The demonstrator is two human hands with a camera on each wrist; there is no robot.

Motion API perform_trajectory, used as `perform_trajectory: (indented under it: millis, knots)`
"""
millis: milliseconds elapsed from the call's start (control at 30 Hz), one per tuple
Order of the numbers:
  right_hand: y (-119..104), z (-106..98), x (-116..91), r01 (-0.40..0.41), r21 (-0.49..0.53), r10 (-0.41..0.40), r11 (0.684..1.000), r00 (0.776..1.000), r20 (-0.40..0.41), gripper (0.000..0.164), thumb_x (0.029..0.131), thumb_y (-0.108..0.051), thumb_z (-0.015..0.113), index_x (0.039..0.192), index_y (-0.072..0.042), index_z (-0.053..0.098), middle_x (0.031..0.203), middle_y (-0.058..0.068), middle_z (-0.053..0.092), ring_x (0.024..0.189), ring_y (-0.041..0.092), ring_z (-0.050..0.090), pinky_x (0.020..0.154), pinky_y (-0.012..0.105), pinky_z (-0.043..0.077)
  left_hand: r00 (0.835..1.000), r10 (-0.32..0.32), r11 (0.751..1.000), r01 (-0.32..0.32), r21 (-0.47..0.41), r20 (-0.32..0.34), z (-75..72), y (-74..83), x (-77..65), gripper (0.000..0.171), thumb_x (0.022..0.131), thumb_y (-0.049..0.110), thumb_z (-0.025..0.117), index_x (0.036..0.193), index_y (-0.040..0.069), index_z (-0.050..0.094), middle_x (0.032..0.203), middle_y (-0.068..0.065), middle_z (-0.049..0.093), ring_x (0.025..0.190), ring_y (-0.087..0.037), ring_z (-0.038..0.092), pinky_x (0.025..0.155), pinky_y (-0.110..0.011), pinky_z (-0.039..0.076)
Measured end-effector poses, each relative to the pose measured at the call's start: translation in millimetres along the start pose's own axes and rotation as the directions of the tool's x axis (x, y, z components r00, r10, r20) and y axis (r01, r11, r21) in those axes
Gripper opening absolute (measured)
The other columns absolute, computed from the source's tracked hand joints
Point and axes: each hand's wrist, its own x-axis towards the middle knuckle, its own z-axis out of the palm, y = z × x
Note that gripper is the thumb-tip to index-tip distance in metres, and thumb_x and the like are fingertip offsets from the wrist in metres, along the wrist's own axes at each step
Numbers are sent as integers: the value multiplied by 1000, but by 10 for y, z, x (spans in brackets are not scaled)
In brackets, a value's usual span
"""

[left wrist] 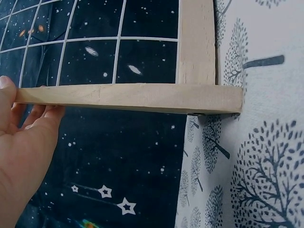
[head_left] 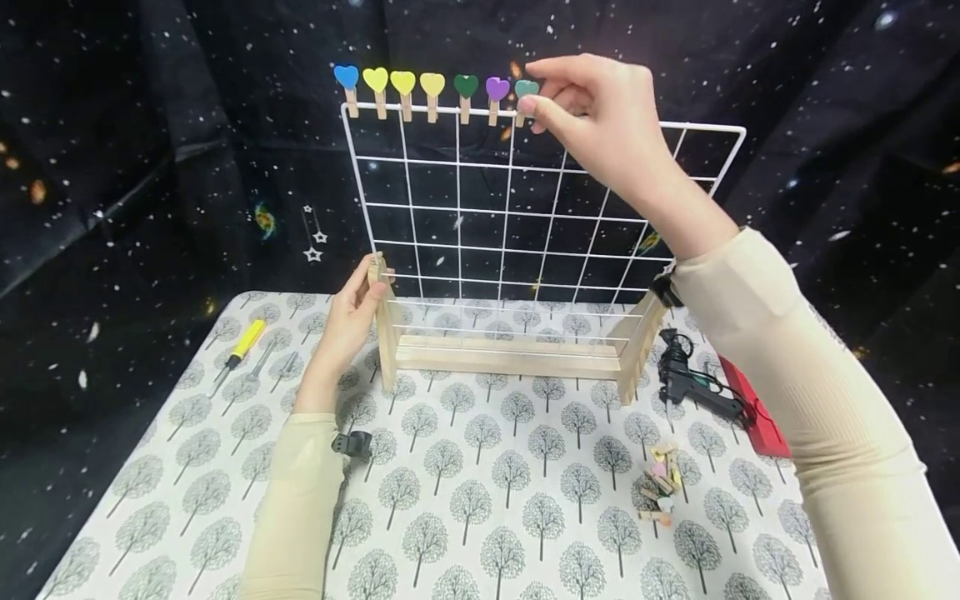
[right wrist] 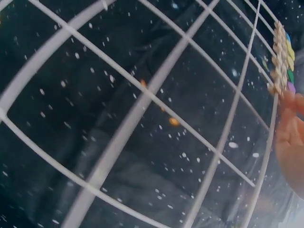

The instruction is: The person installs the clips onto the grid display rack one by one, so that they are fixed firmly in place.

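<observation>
A white wire grid [head_left: 483, 166] stands upright in a wooden stand [head_left: 510, 360]. My left hand [head_left: 351, 310] grips the top of the stand's left upright; the left wrist view shows the thumb and fingers on either side of the wooden bar [left wrist: 128, 97]. At the grid's top wire, my right hand [head_left: 600, 117] pinches a small clothespin with a teal heart [head_left: 527, 88], the thumb over its side. Left of it, several heart clothespins sit clipped in a row, among them a purple one [head_left: 497, 89], a dark green one [head_left: 466, 86] and a blue one [head_left: 347, 77].
Loose clothespins [head_left: 660, 483] lie in a small pile at the right of the tree-print tablecloth [head_left: 480, 475]. Behind them are a black glue gun [head_left: 693, 387] and a red object [head_left: 753, 408]. A yellow-handled screwdriver [head_left: 243, 346] lies at left. A dark starry cloth [head_left: 187, 167] hangs behind.
</observation>
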Motion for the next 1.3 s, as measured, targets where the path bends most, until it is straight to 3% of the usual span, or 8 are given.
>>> perform_trajectory:
  millis: [167,267,500,667,767,867,1033,1300]
  knots:
    - [94,85,-366,273,88,-261,958,957,-125,34,77,-19,65,108,-5,61,89,6,63,73,7,58,67,17,49,1000,6,1000,-6,-6,-1,-12,4,4,48,92,21,41,137,20,26,127,-17,44,119,-27,40,103,-37,29]
    - [192,120,-668,349,85,-338,933,933,-122,35,75,-12,67,108,-3,60,92,10,62,79,10,58,66,19,49,1000,8,1000,-8,-9,-1,-14,2,11,49,92,21,42,137,20,25,127,-17,43,119,-28,39,103,-38,29]
    - [572,140,-1585,212,107,-218,971,974,54,44,68,-3,71,110,-6,59,103,3,60,82,12,57,70,17,47,1000,5,1000,-5,-8,10,-31,-10,14,49,92,22,41,138,20,25,127,-16,43,119,-27,39,103,-38,28]
    - [845,139,-2229,196,88,-210,977,955,208,39,73,-8,66,111,-5,58,106,7,59,87,14,57,85,15,42,1000,6,1000,-5,-11,17,-38,-11,12,49,92,22,40,138,19,23,128,-16,42,119,-26,39,103,-38,28]
    - [956,111,-2589,169,41,-173,985,934,312,40,75,-11,65,114,-10,56,110,3,57,102,16,52,96,14,33,1000,10,1000,-10,-18,19,-35,-8,10,50,92,22,40,138,19,23,128,-17,42,120,-28,39,103,-38,28]
    - [1065,79,-2895,130,-9,-116,991,909,400,41,74,-8,67,113,-16,57,109,-4,57,103,11,51,93,14,35,1000,15,1000,-15,-12,7,-34,-4,15,49,92,22,40,138,21,24,127,-15,43,119,-26,40,103,-38,28]
    - [1285,39,-3271,113,-75,-65,991,878,474,37,70,-8,70,105,-18,61,103,-7,60,97,10,54,83,23,44,1000,8,1000,-8,-1,6,-33,0,22,50,92,25,41,138,22,23,128,-15,42,120,-23,40,103,-37,28]
    - [1487,-11,-3572,6,-228,104,974,878,467,32,68,-15,72,99,-15,63,95,-5,61,90,13,56,78,34,48,1000,7,1000,-7,-12,8,-29,-14,16,52,92,23,41,139,16,20,129,-17,41,120,-27,38,104,-38,27]
